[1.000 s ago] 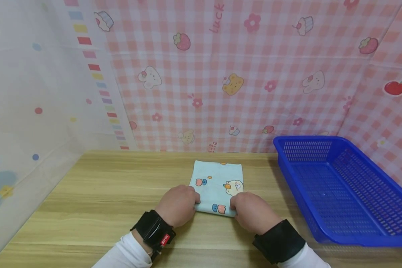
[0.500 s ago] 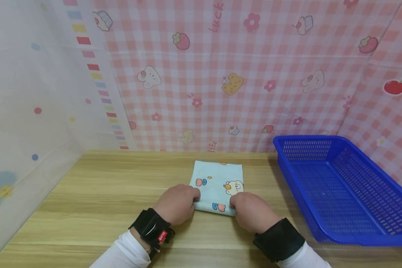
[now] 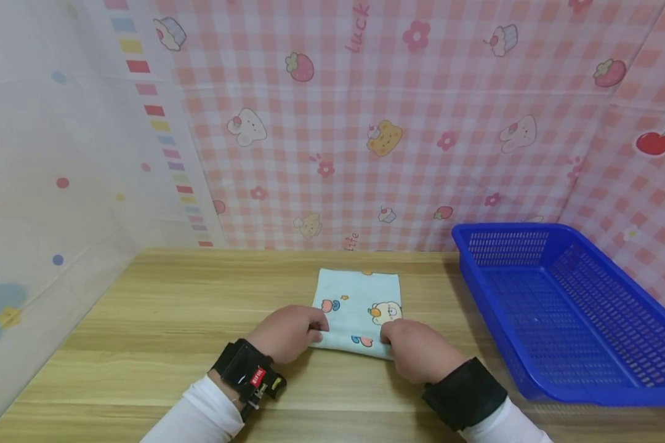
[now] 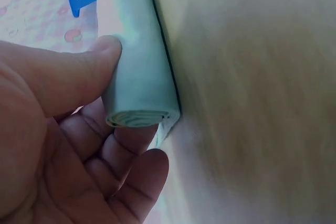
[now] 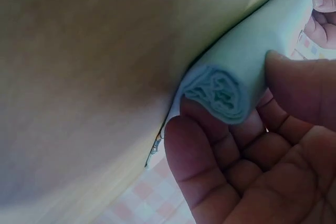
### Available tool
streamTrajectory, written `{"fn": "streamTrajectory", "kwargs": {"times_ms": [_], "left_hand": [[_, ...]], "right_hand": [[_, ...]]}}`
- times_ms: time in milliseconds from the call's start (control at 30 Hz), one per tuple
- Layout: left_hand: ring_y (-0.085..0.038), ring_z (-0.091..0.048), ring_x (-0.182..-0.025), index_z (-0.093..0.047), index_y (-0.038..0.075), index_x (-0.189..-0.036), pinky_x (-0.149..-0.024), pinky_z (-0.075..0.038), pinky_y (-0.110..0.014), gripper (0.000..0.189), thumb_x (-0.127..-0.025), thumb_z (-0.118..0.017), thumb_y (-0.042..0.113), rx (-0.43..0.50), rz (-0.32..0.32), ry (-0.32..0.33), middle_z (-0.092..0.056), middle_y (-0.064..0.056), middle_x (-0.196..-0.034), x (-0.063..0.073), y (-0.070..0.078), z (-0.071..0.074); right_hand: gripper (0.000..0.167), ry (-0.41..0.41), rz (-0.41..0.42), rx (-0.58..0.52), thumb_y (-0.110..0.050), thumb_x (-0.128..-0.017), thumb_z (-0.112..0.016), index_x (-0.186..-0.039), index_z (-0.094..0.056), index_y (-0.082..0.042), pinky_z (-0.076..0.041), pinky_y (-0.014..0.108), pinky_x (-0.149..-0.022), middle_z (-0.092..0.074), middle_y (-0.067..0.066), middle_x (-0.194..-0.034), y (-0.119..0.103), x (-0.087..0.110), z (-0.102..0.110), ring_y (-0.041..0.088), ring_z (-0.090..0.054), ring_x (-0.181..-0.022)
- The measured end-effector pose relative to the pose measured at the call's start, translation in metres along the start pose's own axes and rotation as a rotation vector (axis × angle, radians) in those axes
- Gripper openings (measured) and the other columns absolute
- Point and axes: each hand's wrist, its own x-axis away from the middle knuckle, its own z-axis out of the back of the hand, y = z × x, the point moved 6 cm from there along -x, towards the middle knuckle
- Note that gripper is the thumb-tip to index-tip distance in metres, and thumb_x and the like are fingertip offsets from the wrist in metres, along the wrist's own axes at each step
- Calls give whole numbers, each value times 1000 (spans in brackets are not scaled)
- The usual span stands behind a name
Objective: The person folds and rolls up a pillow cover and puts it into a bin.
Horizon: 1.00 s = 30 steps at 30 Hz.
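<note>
Underneath, a wooden table (image 3: pixel 144 320); pink checked backdrop (image 3: pixel 421 123); both hands' fingers (image 4: pixel 79 72) pinch the rolled cloth (image 3: pixel 360 301).

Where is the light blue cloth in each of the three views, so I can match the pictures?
Head: cloth at centre, on the wooden table, between both hands.
Left wrist: rolled end centre-left, gripped by the left hand.
Right wrist: rolled end at centre-right, held by the right hand.
Shared landmark: the table.

- Head view: bright, even, diffuse light; sharp throughout; mild bowing at the edges.
- Shadows: soft, short, under both wrists on the worktop (image 3: pixel 161 320).
- Wrist views: dimmer, close-range, soft; worktop smeared with blur; background washed out.
</note>
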Motion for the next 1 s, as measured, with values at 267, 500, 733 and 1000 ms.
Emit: {"fn": "streamTrajectory", "kwargs": {"times_ms": [267, 500, 733, 1000], "left_hand": [[-13, -56, -79, -67, 20, -98, -76, -47, -33, 5, -102, -69, 16, 88, 27, -14, -62, 7, -84, -2, -6, 0], [-16, -56, -77, -62, 22, -91, -72, -44, -33, 13, -102, -68, 18, 99, 66, -3, -59, 4, -79, -3, -8, 0], [-17, -56, -79, -68, 20, -90, -76, -46, -34, 13, -102, -67, 15, 68, 59, 18, -62, 5, -82, -3, -5, 1], [-15, -55, -80, -74, 18, -86, -75, -47, -32, 13, -98, -73, 11, 43, 42, 75, -61, 5, -86, -4, -2, 1]], "right_hand": [[11, -22, -8, -53, -2, -96, -70, -101, -67, -11, -55, 46, -90, -68, 3, -92, 3, 0, 0, 20, -57, -83], [13, 10, -9, -44, -5, -97, -71, -101, -62, -14, -54, 43, -84, -66, 2, -91, 4, -1, 2, 19, -58, -81], [18, 53, -7, -29, -2, -94, -73, -89, -63, -16, -51, 40, -81, -64, 0, -85, 3, -3, 6, 18, -55, -80], [18, 139, 16, 9, 1, -88, -74, -81, -72, -14, -56, 41, -83, -71, 1, -84, -1, 1, 10, 16, -61, -80]]}}
